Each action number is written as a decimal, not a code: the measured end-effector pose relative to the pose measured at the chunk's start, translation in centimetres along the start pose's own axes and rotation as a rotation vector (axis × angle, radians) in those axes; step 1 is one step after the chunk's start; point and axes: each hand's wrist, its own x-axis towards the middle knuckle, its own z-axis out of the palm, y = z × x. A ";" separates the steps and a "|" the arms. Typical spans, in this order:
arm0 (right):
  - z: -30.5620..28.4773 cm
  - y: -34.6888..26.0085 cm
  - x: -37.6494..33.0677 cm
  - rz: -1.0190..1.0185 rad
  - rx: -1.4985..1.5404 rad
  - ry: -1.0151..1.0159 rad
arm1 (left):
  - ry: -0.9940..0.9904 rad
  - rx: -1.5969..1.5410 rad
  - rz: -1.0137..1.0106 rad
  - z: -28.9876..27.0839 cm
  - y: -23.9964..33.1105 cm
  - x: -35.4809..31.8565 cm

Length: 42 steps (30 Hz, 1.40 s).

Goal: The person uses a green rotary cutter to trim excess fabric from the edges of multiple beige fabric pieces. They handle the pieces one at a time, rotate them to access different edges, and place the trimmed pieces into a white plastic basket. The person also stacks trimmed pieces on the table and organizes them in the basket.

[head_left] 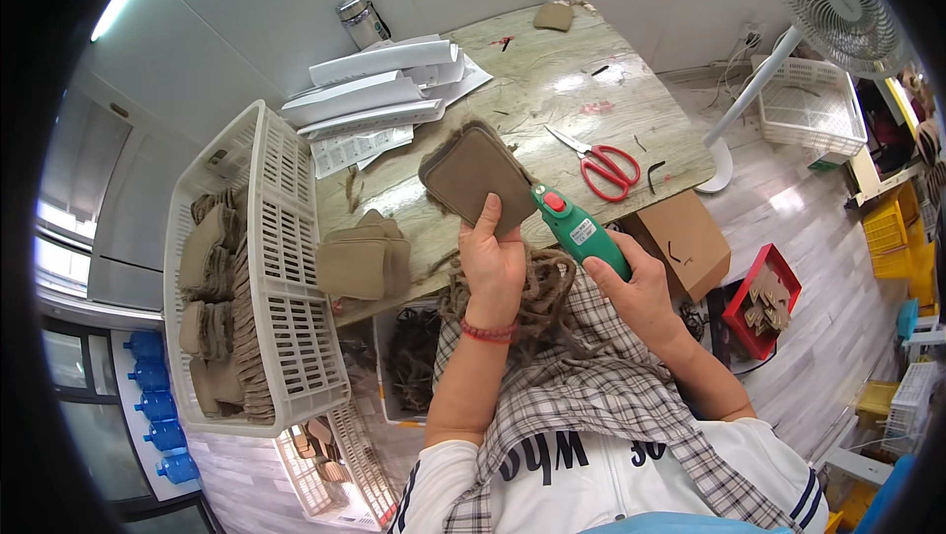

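My left hand (493,263) is closed on a brown rounded-square fabric pad (475,177), thumb on its top face, above the table's near edge. Dark fuzz fringes the pad's left side. In my right hand (639,288) is a green handheld electric trimmer (583,231) with a red button. Its tip meets or almost meets the pad's right edge; the blade itself is too small to make out. A few similar pads (357,263) lie stacked on the table left of my left hand. Brown fibrous strips (552,293) are heaped on my lap.
A white basket (296,268) full of pads stands at the left. On the table (552,71) lie red-handled scissors (611,171), papers (384,91) and a metal flask (361,20). A cardboard box (680,238), a red tray (764,302) and a fan (838,2) are at the right.
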 end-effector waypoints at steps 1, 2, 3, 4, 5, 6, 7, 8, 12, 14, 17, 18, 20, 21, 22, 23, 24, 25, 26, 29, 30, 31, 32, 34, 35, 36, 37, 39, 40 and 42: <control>0.1 0.0 0.0 -0.005 0.009 0.005 | 0.004 0.006 -0.009 -0.1 0.0 -0.2; 0.1 -0.2 0.0 -0.004 0.007 0.006 | 0.009 0.012 -0.019 -0.2 -0.1 -0.4; 0.1 -0.6 0.1 -0.003 0.005 0.007 | 0.004 0.009 -0.028 -0.3 -0.1 -0.7; 0.1 -0.8 0.1 -0.002 0.003 0.009 | -0.001 0.006 -0.037 -0.4 -0.2 -0.9; 0.1 -0.8 0.2 -0.009 0.001 0.010 | -0.005 0.003 -0.047 -0.5 -0.2 -1.2; 0.1 -0.8 0.2 -0.016 0.000 0.013 | -0.015 0.012 -0.062 -0.5 -0.2 -1.4; 0.1 -0.9 0.2 -0.022 -0.002 0.016 | -0.026 0.020 -0.077 -0.6 -0.1 -1.7; 0.1 -1.0 0.3 -0.023 -0.003 0.021 | -0.036 0.029 -0.092 -0.7 -0.1 -1.9; 0.2 -1.6 0.4 -0.020 0.001 0.024 | -0.022 0.063 -0.107 -1.5 -0.3 -2.6; 0.2 -1.8 0.5 -0.016 0.007 0.013 | -0.016 0.081 -0.142 -1.9 0.0 -2.9; -0.3 -1.8 0.6 -0.019 0.007 -0.011 | -0.033 0.141 -0.169 -1.7 1.1 -3.7; -0.5 -1.8 0.6 -0.025 0.003 -0.025 | -0.043 0.169 -0.172 -2.0 1.5 -3.7; -1.0 -1.5 0.5 -0.042 0.003 -0.057 | -0.061 0.225 -0.178 -2.8 2.5 -3.7; -1.4 -1.1 0.5 -0.052 0.004 -0.072 | -0.068 0.256 -0.184 -2.9 3.0 -3.6; -1.8 -0.8 0.4 -0.061 0.005 -0.087 | -0.076 0.287 -0.190 -3.0 3.5 -3.5; -2.3 -0.8 0.3 -0.029 -0.010 -0.108 | -0.083 0.317 -0.195 -3.1 4.0 -3.5; -2.6 -1.0 0.2 0.003 -0.021 -0.131 | -0.113 0.347 -0.197 -3.2 4.7 -3.3; -3.0 -1.0 0.2 0.035 -0.033 -0.153 | -0.118 0.390 -0.216 -3.2 5.4 -3.2; -3.2 -0.8 0.1 0.024 -0.034 -0.162 | -0.123 0.433 -0.235 -3.1 6.1 -3.2; -3.9 -0.2 0.0 -0.014 -0.061 -0.189 | -0.149 0.545 -0.303 -2.7 7.7 -3.0; -4.1 -0.2 0.0 -0.028 -0.081 -0.201 | -0.168 0.573 -0.330 -2.8 8.3 -2.8; -4.3 -0.3 0.0 -0.043 -0.102 -0.213 | -0.187 0.601 -0.358 -2.8 8.8 -2.6; -4.4 -0.4 0.0 -0.060 -0.128 -0.223 | -0.193 0.632 -0.364 -2.7 9.2 -2.5; -4.8 -0.6 0.0 -0.093 -0.183 -0.241 | -0.205 0.692 -0.378 -2.6 9.8 -2.3; -4.9 -0.5 0.0 -0.113 -0.192 -0.250 | -0.213 0.724 -0.391 -2.7 10.0 -2.2; -5.0 -0.3 0.0 -0.133 -0.202 -0.259 | -0.220 0.756 -0.403 -2.7 10.2 -2.1; -5.1 -0.3 -0.1 -0.153 -0.211 -0.269 | -0.228 0.788 -0.416 -2.8 10.4 -2.0; -5.3 -0.2 -0.2 -0.177 -0.243 -0.282 | -0.224 0.815 -0.441 -2.5 10.6 -2.0; -5.3 -0.1 -0.2 -0.189 -0.259 -0.289 | -0.222 0.829 -0.454 -2.4 10.7 -2.1; -5.0 0.0 -0.3 -0.215 -0.234 -0.294 | -0.235 0.871 -0.470 -2.3 10.7 -2.2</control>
